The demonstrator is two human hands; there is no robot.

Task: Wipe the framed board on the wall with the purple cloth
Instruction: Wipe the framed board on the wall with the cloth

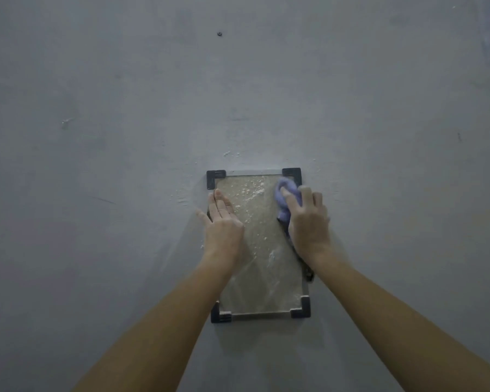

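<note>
A person's right hand [309,219] grips a crumpled purple cloth [286,196] against the dusty, dark-cornered rectangular framed board [262,258] on a grey wall [125,137]; the left hand [224,222], fingers straight, presses its left edge.

indoors, some plain room or utility/work space; can't tell home vs workshop, since the view takes in only one wall [125,80]. the wall is bare grey & matt, looks like plain plaster or cement finish w/ uneven darker & lighter patches. faint scuffs [67,123] & thin scratch marks run across it. a small dark fixing or hole [219,33] sits high up, well above the framed board [262,250]. the board is a plain panel held flat to the wall by dark corner brackets [215,179], its face dusted w/ white powder. white specks [231,153] also cling to the wall just above & left of the board. light is dim & flat.
</note>
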